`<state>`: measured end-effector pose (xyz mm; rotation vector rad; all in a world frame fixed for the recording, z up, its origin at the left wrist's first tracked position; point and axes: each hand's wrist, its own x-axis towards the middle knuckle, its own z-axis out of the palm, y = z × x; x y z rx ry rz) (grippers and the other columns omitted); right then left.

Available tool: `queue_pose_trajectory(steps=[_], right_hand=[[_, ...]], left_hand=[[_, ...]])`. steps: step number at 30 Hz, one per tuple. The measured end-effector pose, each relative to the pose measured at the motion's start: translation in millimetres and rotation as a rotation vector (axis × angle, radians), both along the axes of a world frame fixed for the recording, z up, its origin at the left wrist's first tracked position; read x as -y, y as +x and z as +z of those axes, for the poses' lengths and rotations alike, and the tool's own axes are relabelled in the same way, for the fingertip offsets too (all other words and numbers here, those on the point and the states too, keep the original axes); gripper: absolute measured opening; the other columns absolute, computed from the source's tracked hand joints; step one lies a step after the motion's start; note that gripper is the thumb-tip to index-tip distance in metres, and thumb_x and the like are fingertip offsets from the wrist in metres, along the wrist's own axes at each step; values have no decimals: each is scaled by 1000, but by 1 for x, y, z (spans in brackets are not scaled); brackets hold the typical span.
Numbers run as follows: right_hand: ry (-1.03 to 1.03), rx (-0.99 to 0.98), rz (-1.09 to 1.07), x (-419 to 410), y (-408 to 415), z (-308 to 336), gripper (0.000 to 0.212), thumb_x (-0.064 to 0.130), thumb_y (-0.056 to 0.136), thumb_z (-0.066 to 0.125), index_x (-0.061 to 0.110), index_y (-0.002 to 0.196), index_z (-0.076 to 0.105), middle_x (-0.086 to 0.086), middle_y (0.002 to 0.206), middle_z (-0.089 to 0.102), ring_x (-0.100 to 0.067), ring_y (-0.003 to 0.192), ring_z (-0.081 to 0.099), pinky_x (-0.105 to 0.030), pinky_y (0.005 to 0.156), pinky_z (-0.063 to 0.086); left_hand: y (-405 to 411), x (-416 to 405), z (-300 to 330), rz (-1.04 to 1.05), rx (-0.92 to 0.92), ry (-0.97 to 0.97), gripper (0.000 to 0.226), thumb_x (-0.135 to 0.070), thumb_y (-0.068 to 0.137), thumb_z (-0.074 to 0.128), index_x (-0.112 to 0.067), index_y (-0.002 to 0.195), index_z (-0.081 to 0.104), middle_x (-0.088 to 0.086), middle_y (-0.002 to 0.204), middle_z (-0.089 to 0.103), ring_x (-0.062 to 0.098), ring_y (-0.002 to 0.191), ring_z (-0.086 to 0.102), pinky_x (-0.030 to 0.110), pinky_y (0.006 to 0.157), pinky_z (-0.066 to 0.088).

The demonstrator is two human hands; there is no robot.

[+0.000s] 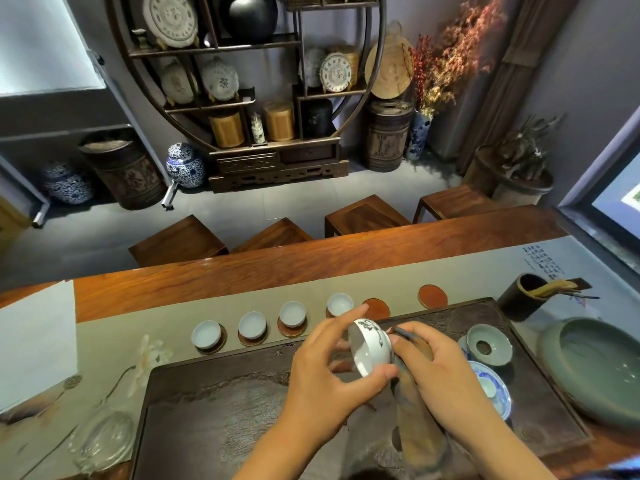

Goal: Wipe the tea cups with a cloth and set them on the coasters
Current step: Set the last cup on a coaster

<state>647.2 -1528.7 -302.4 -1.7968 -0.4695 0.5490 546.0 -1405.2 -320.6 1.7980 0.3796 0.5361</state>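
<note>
Two bare coasters (376,308) beyond cups (340,304)

- Dim, warm indoor light overall, brightest from a pale window (38,39) at the upper left.
- Soft glare along the polished wooden table edge (311,261) across the middle.
- Faint, diffuse shadows under the hands.
- Strong wide-angle bending toward the edges, walls leaning inward.
- Slightly smeared, soft detail throughout, worst in the lower corners.

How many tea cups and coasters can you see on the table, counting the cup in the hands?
Tea cups on coasters: 4
Tea cup held in the left hand: 1
Coasters with a cup: 4
Empty coasters: 2
Total: 5 cups, 6 coasters
</note>
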Motion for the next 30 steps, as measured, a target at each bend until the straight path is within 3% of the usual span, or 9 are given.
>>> queue_pose_trajectory(steps=[3, 7, 10, 13, 15, 19, 22, 27, 30], right_hand=[[-9, -1, -10, 0, 7, -2, 15, 17, 89, 61, 24, 81, 71, 11, 81, 72, -2, 77, 64, -24, 72, 47], [-29, 27, 0, 4, 19, -4, 12, 20, 88, 63, 26, 81, 70, 15, 83, 71, 1, 81, 64, -18, 73, 45], [-43, 37, -5, 12, 31, -4, 10, 22, 87, 64, 27, 79, 70, 16, 82, 71, 3, 80, 63, -12, 69, 43], [-49, 13, -18, 25, 50, -6, 12, 23, 87, 63, 27, 78, 69, 13, 79, 72, 3, 77, 63, -8, 67, 43], [-58, -24, -41, 35, 65, -9, 12, 24, 88, 63, 27, 78, 69, 10, 78, 73, 1, 77, 65, -11, 71, 46], [-96, -60, -70, 50, 99, -21, 8, 27, 86, 63, 24, 81, 68, 2, 83, 74, -12, 86, 68, -30, 80, 50], [-98, -76, -95, 53, 123, -32, 6, 21, 87, 65, 19, 82, 68, -1, 84, 72, -19, 90, 70, -38, 84, 51], [-138, -65, -72, 51, 161, -49, 8, 20, 88, 63, 19, 82, 67, 1, 81, 72, -10, 82, 66, -24, 75, 48], [-185, -73, -53, 52, 180, -60, 6, 24, 88, 63, 20, 85, 67, 3, 83, 73, -12, 84, 68, -30, 78, 51]], left_hand=[[5, -2, 2, 36, -14, 60, 71, -45, 63, 84, -43, 129, 56, -23, 114, 63, 5, 103, 66, 20, 80, 56], [17, -7, 3, 81, -15, 125, 62, -49, 60, 85, -35, 112, 56, -25, 111, 63, -1, 103, 63, 12, 77, 51], [32, -14, -2, 87, -48, 201, 59, -57, 61, 81, -38, 112, 58, -25, 112, 63, 1, 104, 61, 14, 80, 50], [57, -23, -13, 65, -132, 283, 57, -64, 62, 74, -44, 111, 54, -31, 112, 58, -6, 108, 54, 8, 79, 44], [80, -28, -25, 39, -210, 341, 56, -65, 63, 71, -48, 111, 49, -32, 112, 55, -11, 108, 50, 9, 78, 43], [133, -35, -63, 22, -350, 410, 57, -61, 66, 72, -40, 114, 49, -18, 114, 57, 5, 104, 53, 30, 80, 49], [170, -39, -97, 9, -478, 440, 59, -65, 65, 68, -37, 112, 45, -13, 111, 56, 11, 98, 54, 28, 71, 46], [212, -51, -155, -47, -684, 517, 62, -57, 69, 70, -30, 118, 44, -3, 112, 57, 20, 98, 57, 30, 70, 44], [231, -54, -177, -73, -749, 528, 58, -48, 70, 72, -24, 114, 45, 1, 110, 57, 24, 98, 57, 32, 68, 46]])
